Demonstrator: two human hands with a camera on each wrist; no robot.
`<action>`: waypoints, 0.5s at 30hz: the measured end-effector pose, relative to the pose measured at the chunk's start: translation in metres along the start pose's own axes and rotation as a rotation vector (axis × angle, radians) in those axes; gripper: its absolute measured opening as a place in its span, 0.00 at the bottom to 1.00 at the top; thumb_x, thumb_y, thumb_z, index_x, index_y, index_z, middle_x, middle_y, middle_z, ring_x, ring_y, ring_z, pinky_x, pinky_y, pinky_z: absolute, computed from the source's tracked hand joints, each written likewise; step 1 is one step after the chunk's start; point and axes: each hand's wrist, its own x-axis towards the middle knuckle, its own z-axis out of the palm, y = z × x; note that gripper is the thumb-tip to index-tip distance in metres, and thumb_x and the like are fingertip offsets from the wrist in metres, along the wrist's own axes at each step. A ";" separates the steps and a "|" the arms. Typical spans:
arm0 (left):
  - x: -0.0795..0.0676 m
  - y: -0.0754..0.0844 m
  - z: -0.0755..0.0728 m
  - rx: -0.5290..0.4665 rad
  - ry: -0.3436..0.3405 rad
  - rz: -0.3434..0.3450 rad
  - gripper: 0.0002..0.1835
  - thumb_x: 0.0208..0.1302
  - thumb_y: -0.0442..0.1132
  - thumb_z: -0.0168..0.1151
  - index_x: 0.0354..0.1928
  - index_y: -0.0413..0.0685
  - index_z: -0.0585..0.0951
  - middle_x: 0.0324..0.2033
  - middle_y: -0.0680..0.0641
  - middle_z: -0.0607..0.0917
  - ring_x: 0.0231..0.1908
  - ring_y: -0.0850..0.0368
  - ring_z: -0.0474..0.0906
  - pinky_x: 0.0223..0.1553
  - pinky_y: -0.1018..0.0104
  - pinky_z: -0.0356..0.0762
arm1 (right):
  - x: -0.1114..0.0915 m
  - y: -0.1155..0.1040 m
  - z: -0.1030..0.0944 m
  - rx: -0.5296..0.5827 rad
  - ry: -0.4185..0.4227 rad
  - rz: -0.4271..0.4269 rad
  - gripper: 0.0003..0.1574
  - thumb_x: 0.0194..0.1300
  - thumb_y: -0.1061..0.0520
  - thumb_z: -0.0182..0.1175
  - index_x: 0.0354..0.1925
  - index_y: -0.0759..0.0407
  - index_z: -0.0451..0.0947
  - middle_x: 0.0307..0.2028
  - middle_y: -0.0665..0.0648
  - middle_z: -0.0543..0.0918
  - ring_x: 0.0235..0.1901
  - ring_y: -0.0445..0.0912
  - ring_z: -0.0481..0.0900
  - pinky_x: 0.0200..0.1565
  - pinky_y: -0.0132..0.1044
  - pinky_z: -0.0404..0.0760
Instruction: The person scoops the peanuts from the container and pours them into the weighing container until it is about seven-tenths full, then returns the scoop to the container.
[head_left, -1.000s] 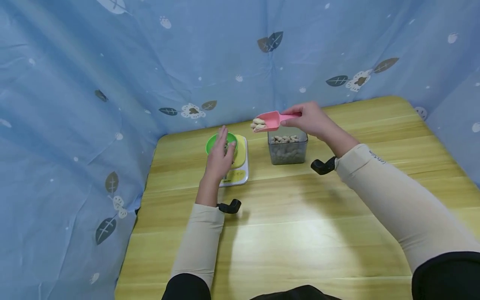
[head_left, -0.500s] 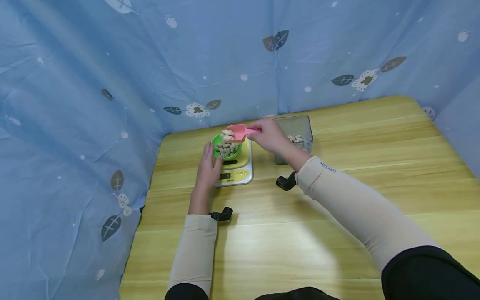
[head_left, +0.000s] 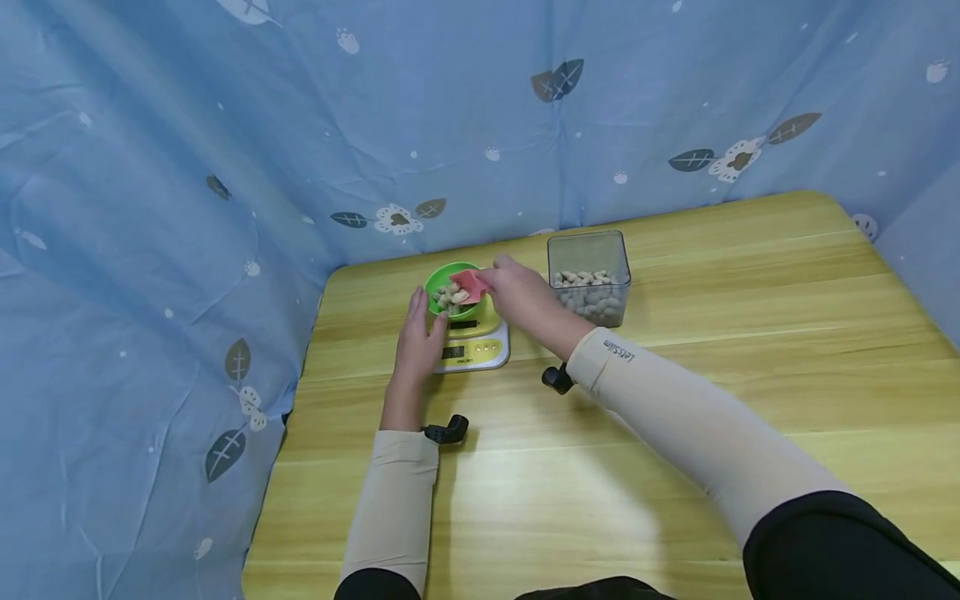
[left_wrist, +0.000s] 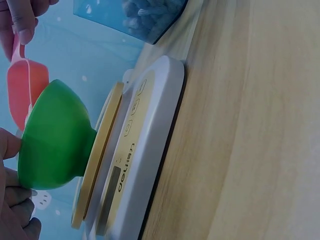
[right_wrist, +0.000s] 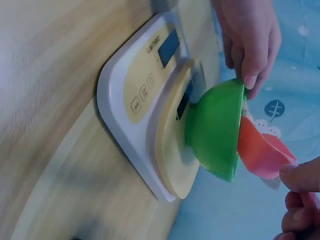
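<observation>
My right hand (head_left: 517, 296) grips the handle of a pink scoop (head_left: 471, 285), tilted down into a green bowl (head_left: 441, 275). Peanuts (head_left: 450, 296) lie in the bowl and at the scoop's mouth. The bowl stands on the round yellow platform of a white-and-yellow kitchen scale (head_left: 491, 350). My left hand (head_left: 417, 342) holds the bowl at its left rim, thumb on the near side. In the left wrist view the scoop (left_wrist: 25, 85) overlaps the rim of the bowl (left_wrist: 57, 140). The right wrist view shows my left thumb (right_wrist: 248, 80) right at the rim.
A clear grey square container (head_left: 600, 312) with many peanuts stands right of the scale on the wooden table (head_left: 525, 492). A blue patterned curtain (head_left: 450, 100) hangs behind and to the left of the table.
My right hand has carried the loaded scoop left from above the container to the bowl and tipped it down into it. My left hand has moved slightly left, to the bowl's side.
</observation>
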 end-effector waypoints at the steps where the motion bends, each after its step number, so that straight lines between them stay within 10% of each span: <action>1: 0.000 0.000 0.000 0.000 0.000 0.002 0.37 0.76 0.57 0.43 0.79 0.50 0.47 0.78 0.57 0.42 0.77 0.50 0.41 0.76 0.49 0.44 | -0.001 0.000 0.000 -0.026 0.015 -0.024 0.25 0.73 0.62 0.54 0.65 0.48 0.75 0.40 0.55 0.74 0.28 0.46 0.74 0.27 0.34 0.77; 8: -0.001 0.004 0.001 -0.014 0.007 -0.006 0.37 0.76 0.55 0.44 0.78 0.48 0.48 0.78 0.59 0.41 0.77 0.53 0.39 0.76 0.49 0.42 | -0.006 0.007 -0.007 -0.111 0.112 -0.138 0.31 0.64 0.73 0.55 0.61 0.51 0.79 0.38 0.57 0.77 0.29 0.47 0.74 0.28 0.35 0.76; 15: 0.003 0.017 0.002 0.002 0.036 0.061 0.37 0.75 0.52 0.46 0.79 0.50 0.47 0.77 0.62 0.39 0.77 0.58 0.36 0.77 0.52 0.41 | -0.012 0.015 -0.029 -0.007 0.105 -0.044 0.24 0.72 0.59 0.55 0.65 0.49 0.75 0.37 0.55 0.74 0.29 0.48 0.71 0.28 0.37 0.77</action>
